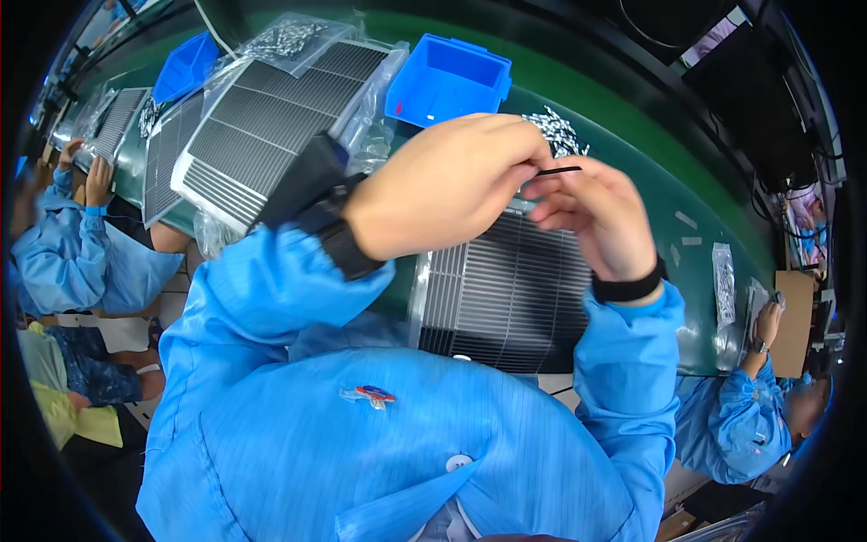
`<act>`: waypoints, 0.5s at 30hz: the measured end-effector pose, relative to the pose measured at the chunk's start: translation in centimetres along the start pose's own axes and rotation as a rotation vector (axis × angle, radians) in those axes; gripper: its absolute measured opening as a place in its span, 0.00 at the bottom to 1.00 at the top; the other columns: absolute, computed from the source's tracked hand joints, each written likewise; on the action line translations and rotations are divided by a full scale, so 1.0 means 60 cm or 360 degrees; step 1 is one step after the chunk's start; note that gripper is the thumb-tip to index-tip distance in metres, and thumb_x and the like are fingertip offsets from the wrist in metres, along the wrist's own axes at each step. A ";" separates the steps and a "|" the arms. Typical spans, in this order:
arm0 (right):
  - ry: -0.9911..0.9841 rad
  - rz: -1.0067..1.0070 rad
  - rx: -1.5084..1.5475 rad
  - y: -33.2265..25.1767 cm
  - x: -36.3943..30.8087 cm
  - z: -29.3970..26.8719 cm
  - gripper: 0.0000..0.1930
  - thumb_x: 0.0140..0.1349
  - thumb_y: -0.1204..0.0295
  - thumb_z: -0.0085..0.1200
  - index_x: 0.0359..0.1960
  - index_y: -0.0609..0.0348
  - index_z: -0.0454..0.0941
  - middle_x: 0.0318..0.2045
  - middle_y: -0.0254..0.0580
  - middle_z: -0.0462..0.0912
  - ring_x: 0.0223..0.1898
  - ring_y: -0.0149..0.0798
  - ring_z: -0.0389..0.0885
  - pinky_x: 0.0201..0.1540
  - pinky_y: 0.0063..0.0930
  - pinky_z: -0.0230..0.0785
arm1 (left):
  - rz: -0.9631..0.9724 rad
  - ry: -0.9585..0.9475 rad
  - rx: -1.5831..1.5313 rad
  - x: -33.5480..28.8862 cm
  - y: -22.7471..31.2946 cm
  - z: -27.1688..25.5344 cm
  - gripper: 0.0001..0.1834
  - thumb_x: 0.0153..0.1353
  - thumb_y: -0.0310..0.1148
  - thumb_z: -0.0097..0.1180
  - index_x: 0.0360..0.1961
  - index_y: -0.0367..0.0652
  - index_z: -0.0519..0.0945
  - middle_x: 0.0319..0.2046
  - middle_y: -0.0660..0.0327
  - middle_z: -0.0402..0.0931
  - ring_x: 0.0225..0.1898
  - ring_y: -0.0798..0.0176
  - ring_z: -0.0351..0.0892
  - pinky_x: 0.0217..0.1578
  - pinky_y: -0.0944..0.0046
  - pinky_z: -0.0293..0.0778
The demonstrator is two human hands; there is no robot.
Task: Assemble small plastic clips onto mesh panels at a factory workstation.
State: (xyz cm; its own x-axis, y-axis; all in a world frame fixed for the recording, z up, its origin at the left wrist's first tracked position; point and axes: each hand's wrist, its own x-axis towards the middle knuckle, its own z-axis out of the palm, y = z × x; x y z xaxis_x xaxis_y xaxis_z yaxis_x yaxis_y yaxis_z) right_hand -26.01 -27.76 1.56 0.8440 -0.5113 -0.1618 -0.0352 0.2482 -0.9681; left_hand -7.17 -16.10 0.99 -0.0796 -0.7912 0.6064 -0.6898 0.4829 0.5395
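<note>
My left hand (456,181) and my right hand (601,212) meet above the bench, fingertips pinched together. Between them runs a short, thin black strip (560,170), gripped by the fingers of both hands. Below lies a sheet of black strips in rows with pale lines between them (515,289), partly covered by my right hand. Just beyond my fingers is a heap of small shiny silver pieces (557,129), some hidden by my hands.
An open blue bin (424,110) stands behind my left hand. Stacked black-striped sheets (289,113), plastic-wrapped, lie to the left, with another blue bin (185,68) beyond. A clear bag (723,285) lies at right. Co-workers sit at left (68,248) and right (731,429).
</note>
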 end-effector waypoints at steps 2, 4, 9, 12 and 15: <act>-0.0194 0.0078 0.0387 0.036 0.032 -0.016 0.18 0.74 0.63 0.44 0.50 0.68 0.77 0.38 0.50 0.85 0.34 0.36 0.86 0.37 0.21 0.79 | 0.0052 0.0167 -0.0009 0.015 -0.023 0.032 0.06 0.59 0.22 0.56 0.38 0.38 0.76 0.34 0.54 0.76 0.40 0.48 0.76 0.41 0.55 0.73; -0.0255 0.0089 0.0570 0.059 0.049 -0.023 0.18 0.75 0.63 0.43 0.49 0.69 0.76 0.38 0.49 0.84 0.32 0.33 0.84 0.33 0.19 0.77 | 0.0130 0.0163 -0.0011 0.011 -0.048 0.049 0.05 0.58 0.22 0.57 0.37 0.39 0.77 0.36 0.55 0.75 0.40 0.49 0.75 0.41 0.56 0.73; -0.0163 0.0045 0.0564 0.078 0.041 -0.024 0.11 0.74 0.65 0.46 0.38 0.61 0.73 0.31 0.39 0.79 0.27 0.26 0.76 0.26 0.16 0.66 | -0.0056 0.0165 -0.0409 -0.015 -0.060 0.068 0.11 0.56 0.24 0.63 0.41 0.42 0.82 0.36 0.59 0.74 0.38 0.56 0.76 0.39 0.60 0.73; -0.0081 0.0041 0.0590 0.077 0.028 -0.028 0.09 0.71 0.68 0.48 0.37 0.61 0.73 0.30 0.40 0.79 0.25 0.26 0.74 0.25 0.17 0.66 | -0.0037 0.0177 -0.0363 -0.021 -0.050 0.072 0.13 0.57 0.23 0.63 0.44 0.44 0.84 0.38 0.58 0.74 0.38 0.56 0.77 0.38 0.61 0.73; 0.0277 -0.0236 0.0398 0.077 0.019 -0.019 0.08 0.70 0.71 0.49 0.37 0.64 0.74 0.32 0.42 0.79 0.25 0.27 0.74 0.26 0.18 0.66 | -0.0774 0.0067 -0.1331 -0.016 -0.017 0.064 0.19 0.63 0.24 0.60 0.56 0.39 0.76 0.41 0.61 0.75 0.42 0.67 0.77 0.38 0.72 0.76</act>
State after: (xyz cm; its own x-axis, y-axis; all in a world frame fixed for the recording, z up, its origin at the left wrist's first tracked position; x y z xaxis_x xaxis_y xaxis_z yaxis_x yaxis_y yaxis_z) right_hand -25.81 -28.16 -3.34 0.7256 -0.6842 -0.0741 0.2315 0.3440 -0.9100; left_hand -9.17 -17.25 -2.39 0.1166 -0.9688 0.2188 0.0956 0.2303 0.9684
